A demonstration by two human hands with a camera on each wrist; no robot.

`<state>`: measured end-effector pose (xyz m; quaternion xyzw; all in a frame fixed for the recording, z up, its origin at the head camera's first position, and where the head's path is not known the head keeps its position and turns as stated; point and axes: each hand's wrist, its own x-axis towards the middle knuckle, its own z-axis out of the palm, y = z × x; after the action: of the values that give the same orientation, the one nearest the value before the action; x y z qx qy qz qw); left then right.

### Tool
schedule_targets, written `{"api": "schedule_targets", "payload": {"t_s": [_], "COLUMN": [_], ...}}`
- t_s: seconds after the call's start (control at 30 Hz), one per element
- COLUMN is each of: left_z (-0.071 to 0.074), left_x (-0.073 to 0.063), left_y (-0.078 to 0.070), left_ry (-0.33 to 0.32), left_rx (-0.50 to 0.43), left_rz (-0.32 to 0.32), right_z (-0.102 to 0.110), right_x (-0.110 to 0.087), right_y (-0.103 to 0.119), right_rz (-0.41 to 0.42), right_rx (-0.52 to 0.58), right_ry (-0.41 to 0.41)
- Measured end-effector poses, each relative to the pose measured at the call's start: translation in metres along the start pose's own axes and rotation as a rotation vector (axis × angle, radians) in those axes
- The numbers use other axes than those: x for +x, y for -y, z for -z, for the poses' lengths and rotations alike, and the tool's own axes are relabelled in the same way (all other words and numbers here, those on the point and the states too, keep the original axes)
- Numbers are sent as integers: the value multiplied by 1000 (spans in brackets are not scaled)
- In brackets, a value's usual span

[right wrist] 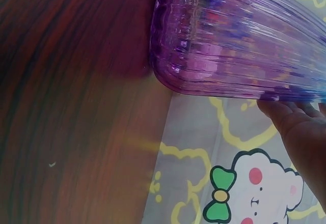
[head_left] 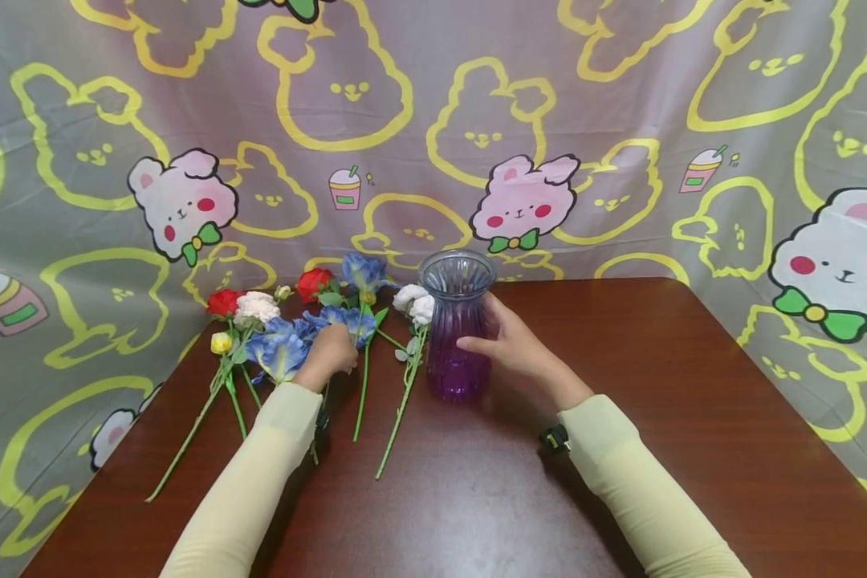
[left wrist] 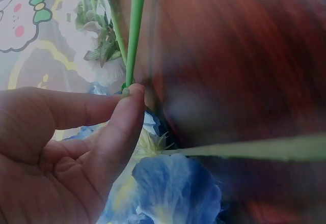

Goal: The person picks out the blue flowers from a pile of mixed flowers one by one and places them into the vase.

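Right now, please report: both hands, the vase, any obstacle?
Left hand pinching green stem. Right hand holding vase, upright on table. White flowers close on its left.

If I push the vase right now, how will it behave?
The vase may tip if pushed near its flared rim, as it stands taller than wide. Its see-through, ribbed wall looks stiff, perhaps fragile if glass. The shiny surface could be slippery to grip.

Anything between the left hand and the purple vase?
Yes. In the head view, going from the left hand to the purple vase: blue petals and green stems, then white flowers right beside the vase.
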<state>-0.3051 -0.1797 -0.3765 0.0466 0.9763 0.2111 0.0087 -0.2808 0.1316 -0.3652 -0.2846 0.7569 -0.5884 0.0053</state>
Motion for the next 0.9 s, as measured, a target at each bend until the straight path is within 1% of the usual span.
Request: {"api": "schedule_targets", "payload": {"t_s": [0.1, 0.2, 0.33, 0.47, 0.6, 0.77, 0.9], "left_z": [1, 1, 2, 5, 7, 9, 10], "left_x": [-1, -3, -8, -15, -23, -29, -34], "left_y": [0, 0, -1, -5, -10, -20, -28], "left_ry": [-17, -23, -37, -63, -99, -126, -178], "left_rx": [-10, -43, -92, -125, -142, -193, -205], "left_rz": [10, 29, 59, 68, 39, 5, -42], "right_z": [0, 0, -1, -2, -2, -2, -1], "right_x": [0, 0, -4, -6, -7, -7, -7], "right_y": [1, 5, 22, 32, 34, 34, 33], "right_rz": [-5, -12, -17, -7, -5, -24, -27], "right_rx": [-1, 1, 0, -14, -17, -26, -32], "right_ry": [1, 7, 16, 19, 22, 22, 26]}}
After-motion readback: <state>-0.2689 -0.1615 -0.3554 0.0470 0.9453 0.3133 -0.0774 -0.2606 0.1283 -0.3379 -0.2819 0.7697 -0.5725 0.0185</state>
